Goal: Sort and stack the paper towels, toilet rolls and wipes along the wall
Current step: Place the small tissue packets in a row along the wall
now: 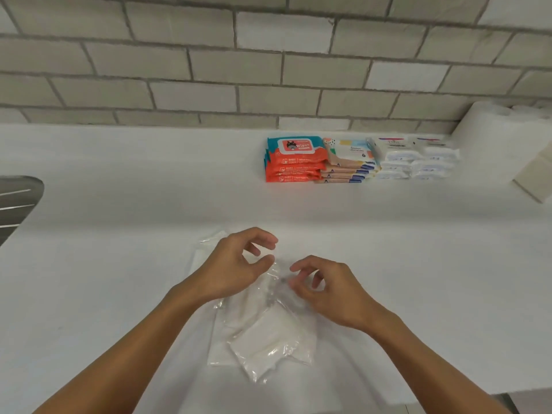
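Observation:
Several clear plastic packs of white tissues (pixel 265 345) lie overlapping on the white counter (pixel 119 249) near its front edge. My left hand (pixel 236 267) hovers over their far end with curled fingers; its thumb touches the wrap and nothing is gripped. My right hand (pixel 328 291) pinches the crinkled plastic top of a pack between thumb and forefinger. Along the brick wall stand three sorted piles: orange wipes packs (pixel 294 165), beige-and-blue wipes packs (pixel 348 165) and white wipes packs (pixel 418 162).
White paper towel rolls (pixel 495 130) stand against the wall at the far right, with a beige folded stack (pixel 534 177) in front of them. A metal sink (pixel 18 198) is cut into the counter at the left edge.

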